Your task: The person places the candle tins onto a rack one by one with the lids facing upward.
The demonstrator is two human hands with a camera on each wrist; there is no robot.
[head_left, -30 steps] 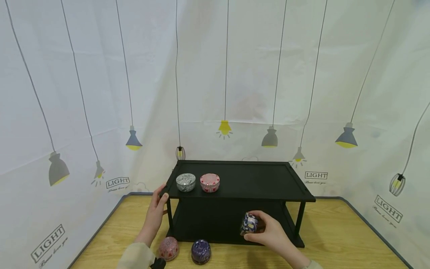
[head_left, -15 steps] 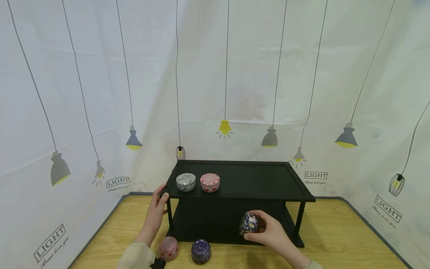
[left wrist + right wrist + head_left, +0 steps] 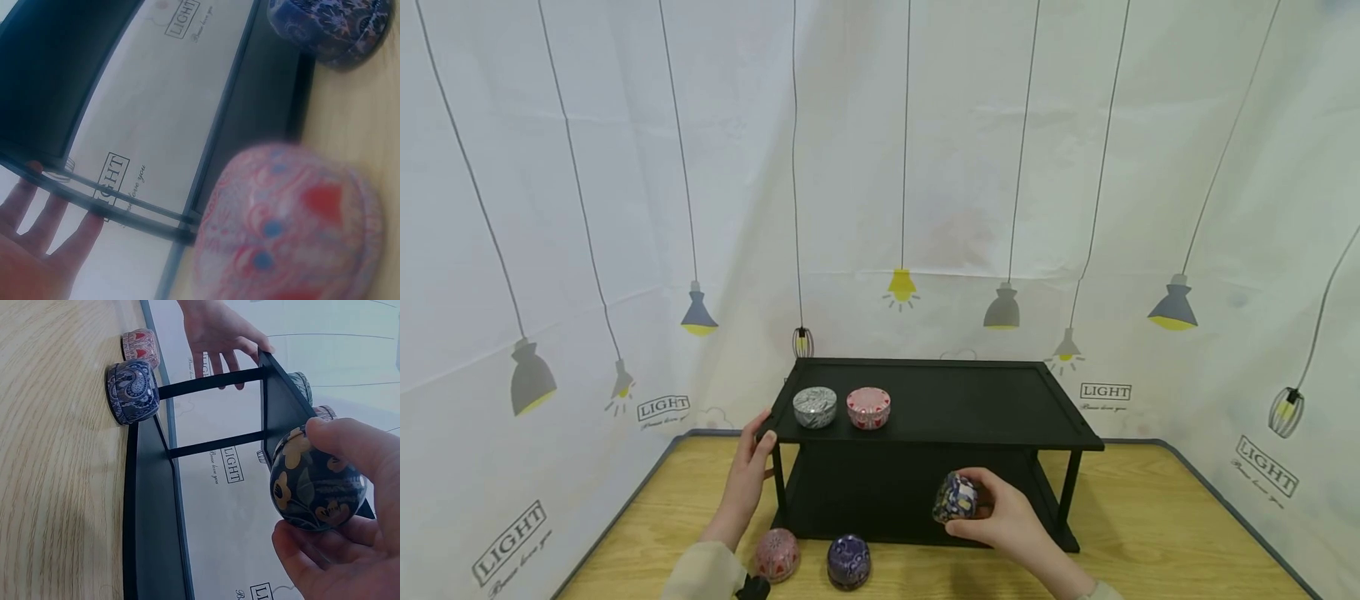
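My right hand (image 3: 1000,512) pinches a small round tin (image 3: 955,498), dark blue with gold flowers, between thumb and fingers. The tin is tilted on its side, in front of the lower level of a black two-tier shelf (image 3: 970,400). At the shelf's upper left corner, my left hand (image 3: 748,475) touches the frame with spread, fairly straight fingers (image 3: 78,240). A silver-grey tin (image 3: 815,407) and a pink heart-patterned tin (image 3: 868,408) stand side by side on the top board. Before the shelf are another pink tin (image 3: 777,555) and a purple-blue tin (image 3: 849,562).
The shelf stands on a wooden table (image 3: 1157,517), with thin posts (image 3: 1070,487) at its corners. A pale curtain (image 3: 850,167) printed with hanging lamps surrounds the table's back and sides. The pink tin on the table lies close beside the left sleeve (image 3: 703,573).
The tin in my right hand has turned slightly between the fingers, its patterned face shifting a little left. My left hand, the shelf and the other tins stay in place.
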